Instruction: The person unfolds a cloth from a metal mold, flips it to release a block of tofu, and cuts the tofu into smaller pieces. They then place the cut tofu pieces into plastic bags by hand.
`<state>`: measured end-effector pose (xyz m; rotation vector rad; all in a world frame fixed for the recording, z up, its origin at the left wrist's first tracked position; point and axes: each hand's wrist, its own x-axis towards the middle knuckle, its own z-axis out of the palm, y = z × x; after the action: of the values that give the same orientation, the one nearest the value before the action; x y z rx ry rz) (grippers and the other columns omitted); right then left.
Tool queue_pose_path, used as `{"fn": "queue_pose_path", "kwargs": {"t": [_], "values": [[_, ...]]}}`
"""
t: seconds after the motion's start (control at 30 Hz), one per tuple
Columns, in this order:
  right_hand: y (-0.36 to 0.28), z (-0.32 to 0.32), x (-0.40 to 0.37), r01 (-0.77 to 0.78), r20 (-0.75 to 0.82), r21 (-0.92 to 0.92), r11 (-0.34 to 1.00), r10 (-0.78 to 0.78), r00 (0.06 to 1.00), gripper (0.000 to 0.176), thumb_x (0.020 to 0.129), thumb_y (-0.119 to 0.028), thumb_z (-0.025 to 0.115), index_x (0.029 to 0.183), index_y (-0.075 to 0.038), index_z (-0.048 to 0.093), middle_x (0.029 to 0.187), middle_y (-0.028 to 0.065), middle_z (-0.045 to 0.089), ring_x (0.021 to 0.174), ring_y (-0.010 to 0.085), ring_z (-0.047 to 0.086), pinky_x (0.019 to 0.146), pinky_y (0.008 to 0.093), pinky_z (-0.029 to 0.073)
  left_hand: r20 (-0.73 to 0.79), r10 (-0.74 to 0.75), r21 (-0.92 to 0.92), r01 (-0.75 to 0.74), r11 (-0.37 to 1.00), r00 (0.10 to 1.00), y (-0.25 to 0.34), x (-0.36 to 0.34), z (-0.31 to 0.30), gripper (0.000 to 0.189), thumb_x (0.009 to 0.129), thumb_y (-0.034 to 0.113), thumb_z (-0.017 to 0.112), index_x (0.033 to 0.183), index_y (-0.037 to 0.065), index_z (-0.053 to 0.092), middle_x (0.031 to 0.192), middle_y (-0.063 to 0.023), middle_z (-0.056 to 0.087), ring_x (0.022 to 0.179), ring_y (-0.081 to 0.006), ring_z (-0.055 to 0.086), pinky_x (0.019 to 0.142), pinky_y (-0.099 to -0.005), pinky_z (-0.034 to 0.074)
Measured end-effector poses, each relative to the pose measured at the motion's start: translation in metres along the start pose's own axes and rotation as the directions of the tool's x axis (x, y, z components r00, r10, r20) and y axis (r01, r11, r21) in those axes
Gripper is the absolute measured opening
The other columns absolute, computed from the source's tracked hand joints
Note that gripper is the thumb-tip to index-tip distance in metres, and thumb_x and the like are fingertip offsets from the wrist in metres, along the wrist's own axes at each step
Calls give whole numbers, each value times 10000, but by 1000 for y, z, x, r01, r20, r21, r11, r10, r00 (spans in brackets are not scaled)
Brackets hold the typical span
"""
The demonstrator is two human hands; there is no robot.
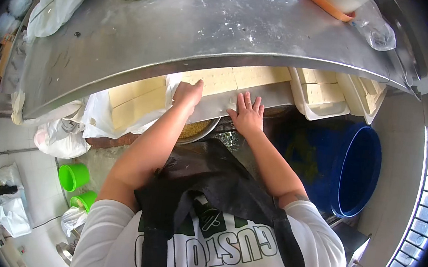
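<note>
My left hand (188, 95) is closed, its fingers curled in at the edge of the pale cream slabs (216, 79) on the lower shelf. White sheeting (173, 84) shows right beside it; whether the fingers grip anything is hidden. My right hand (249, 115) lies with fingers spread on the metal front edge (274, 95) of that shelf, just in front of the slabs. Further left, more cream slabs (137, 103) rest on white plastic sheeting (97, 114). To the right, similar blocks fill a white tray (313, 112) and a second white tray (369, 116).
A steel tabletop (182, 32) overhangs the slabs. Below my hands is a metal bowl (198, 132) with yellow contents. A large blue barrel (320, 154) lies at the right. Green buckets (73, 176) and a white bag (61, 139) are at the left.
</note>
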<state>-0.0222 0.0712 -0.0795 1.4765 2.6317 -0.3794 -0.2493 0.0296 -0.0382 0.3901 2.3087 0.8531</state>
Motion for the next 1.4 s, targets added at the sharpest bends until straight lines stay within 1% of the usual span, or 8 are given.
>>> {"fn": "queue_pose_path", "kwargs": {"t": [0.5, 0.6, 0.63, 0.67, 0.73, 1.0, 1.13, 1.4], "values": [[7, 7, -3, 69, -81, -2, 998, -69, 994, 749, 992, -501, 592, 1543, -35, 393, 1638, 220, 346, 1440, 608, 315, 1202, 639, 274, 160, -98, -556, 172, 813, 982, -19, 27, 3, 480, 930, 241, 724, 1325, -21, 645, 1406, -183, 628, 1262, -307, 604, 1030, -432, 479], [-4, 13, 11, 34, -87, 569, 822, 18, 996, 676, 993, -487, 628, 1422, 15, 479, 1461, 244, 536, 1277, 562, 528, 1114, 627, 409, 154, -218, -465, 265, 845, 964, 6, -14, -20, 457, 907, 227, 752, 1269, -33, 651, 1321, -190, 658, 1185, -300, 640, 965, -422, 519], [-21, 10, 14, -302, 256, 911, 281, 190, 948, 654, 995, -502, 632, 1365, 23, 506, 1348, 232, 599, 1187, 506, 593, 1068, 603, 458, 269, -151, -382, 249, 890, 951, 4, -27, -29, 499, 908, 221, 756, 1328, 8, 589, 1312, -166, 651, 1181, -296, 638, 976, -428, 514], [-36, 6, 16, -526, 603, 756, -388, 102, 791, 638, 998, -517, 636, 1307, 31, 534, 1235, 221, 663, 1098, 450, 657, 1023, 580, 506, 381, -92, -302, 218, 928, 920, 1, -41, -40, 557, 910, 216, 760, 1387, 50, 526, 1304, -143, 644, 1177, -292, 635, 987, -434, 510], [-45, 23, 26, -405, 427, 483, -776, -195, 883, 530, 1050, -436, 578, 1301, 29, 542, 1250, 209, 663, 1172, 363, 651, 1039, 544, 515, 416, 169, -525, 84, 847, 894, -9, -89, -56, 534, 903, 185, 774, 1343, 29, 515, 1236, -141, 645, 1117, -251, 647, 956, -389, 524], [-132, -116, -24, -179, 104, 745, -642, -153, 983, 371, 977, -93, 640, 1318, 12, 539, 1227, 148, 658, 1129, 243, 652, 988, 409, 511, 250, 326, -677, -76, 732, 912, -68, -101, -213, 634, 890, 66, 733, 1438, -17, 427, 1277, -161, 614, 1169, -243, 614, 995, -383, 526], [-192, -140, 13, 107, -60, 985, 132, -320, 946, 392, 911, -115, 716, 1262, 27, 617, 1094, 126, 681, 975, 197, 648, 895, 354, 507, 1, 303, -620, -237, 748, 953, -76, -62, -273, 689, 900, 124, 727, 1497, 33, 396, 1322, -167, 594, 1196, -252, 594, 1004, -382, 500], [-231, -52, 72, 169, 21, 812, 558, -317, 948, 537, 906, -234, 715, 1388, -24, 604, 1094, 174, 700, 986, 235, 658, 867, 364, 525, 81, 265, -128, -254, 959, 961, -140, 36, -269, 623, 910, 280, 707, 1402, -47, 511, 1326, -265, 631, 1232, -374, 622, 1023, -441, 494]]}}
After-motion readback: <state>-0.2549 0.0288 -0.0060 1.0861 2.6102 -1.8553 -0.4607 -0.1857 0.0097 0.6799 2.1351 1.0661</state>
